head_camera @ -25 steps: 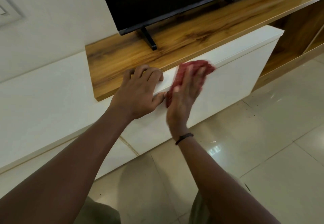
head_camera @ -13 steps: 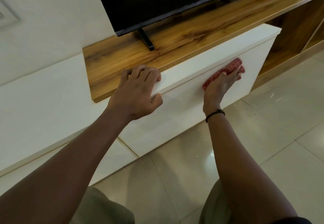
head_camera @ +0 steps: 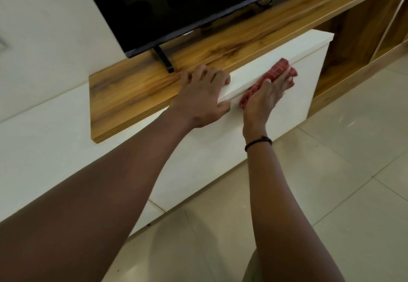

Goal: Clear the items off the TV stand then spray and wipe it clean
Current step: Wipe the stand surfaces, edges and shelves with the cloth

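Straight-fingered, the right hand (head_camera: pixel 262 99) presses the red cloth (head_camera: pixel 278 71) on the white front panel (head_camera: pixel 287 111); a hard push may pinch the left hand (head_camera: pixel 199 101), whose fingers curl over its top edge.

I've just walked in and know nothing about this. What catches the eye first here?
The crumpled red cloth stands out most, pressed flat by the right hand against the front of the glossy white cabinet. Beside it, the left hand grips the cabinet's top edge. Above, a large black flat-screen television stands on a brown wood-grain shelf.
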Available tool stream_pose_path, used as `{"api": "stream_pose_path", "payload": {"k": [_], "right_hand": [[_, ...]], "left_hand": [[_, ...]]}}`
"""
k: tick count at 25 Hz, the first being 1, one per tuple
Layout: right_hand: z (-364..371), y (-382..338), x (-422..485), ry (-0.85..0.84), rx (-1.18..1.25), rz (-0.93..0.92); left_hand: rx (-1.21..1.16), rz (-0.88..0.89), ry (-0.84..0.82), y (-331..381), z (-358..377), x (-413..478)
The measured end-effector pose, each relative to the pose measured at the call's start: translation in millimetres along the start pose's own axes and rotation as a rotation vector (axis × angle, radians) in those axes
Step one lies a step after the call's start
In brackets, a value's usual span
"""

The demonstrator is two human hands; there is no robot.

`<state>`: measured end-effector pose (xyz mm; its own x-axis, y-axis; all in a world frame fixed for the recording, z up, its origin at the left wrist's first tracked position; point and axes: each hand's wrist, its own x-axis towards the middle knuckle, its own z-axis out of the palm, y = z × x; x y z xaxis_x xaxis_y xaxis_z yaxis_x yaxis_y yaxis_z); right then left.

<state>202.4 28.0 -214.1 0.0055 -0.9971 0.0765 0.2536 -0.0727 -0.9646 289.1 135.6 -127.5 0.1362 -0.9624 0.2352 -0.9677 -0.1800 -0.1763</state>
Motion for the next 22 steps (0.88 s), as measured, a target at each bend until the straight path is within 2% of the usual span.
{"api": "stream_pose_path", "payload": {"k": [2, 5, 6, 8, 10, 11, 15, 17, 20, 22], "right_hand": [[-16, 23, 7, 0.026, 0.039, 0.164], [-5, 38, -47, 0.093, 0.054, 0.364], [2, 34, -69, 0.077, 0.027, 0.336], [15, 19, -90, 0.007, -0.009, 0.082], [20, 4, -64, -0.012, 0.029, -0.160], [18, -6, -39, 0.005, 0.035, -0.197], [-17, -28, 69, 0.106, -0.043, -0.082], [-40, -30, 102, 0.103, -0.008, 0.063], [-47, -31, 88, 0.058, 0.012, 0.241], [-36, -32, 56, 0.019, -0.053, 0.123]], "left_hand": [[0.075, -0.004, 0.073, 5, 9, 11], [0.110, 0.001, 0.130, 2, 7, 9], [0.112, 0.005, 0.125, 2, 5, 9], [0.125, 0.003, 0.101, 4, 4, 10], [0.139, 0.008, 0.105, 5, 6, 10], [0.138, 0.010, 0.113, 4, 7, 10], [0.113, 0.017, 0.129, 1, 8, 10], [0.113, 0.019, 0.119, 2, 5, 10], [0.115, 0.011, 0.098, 5, 2, 9], [0.116, 0.012, 0.094, 5, 1, 8]]}}
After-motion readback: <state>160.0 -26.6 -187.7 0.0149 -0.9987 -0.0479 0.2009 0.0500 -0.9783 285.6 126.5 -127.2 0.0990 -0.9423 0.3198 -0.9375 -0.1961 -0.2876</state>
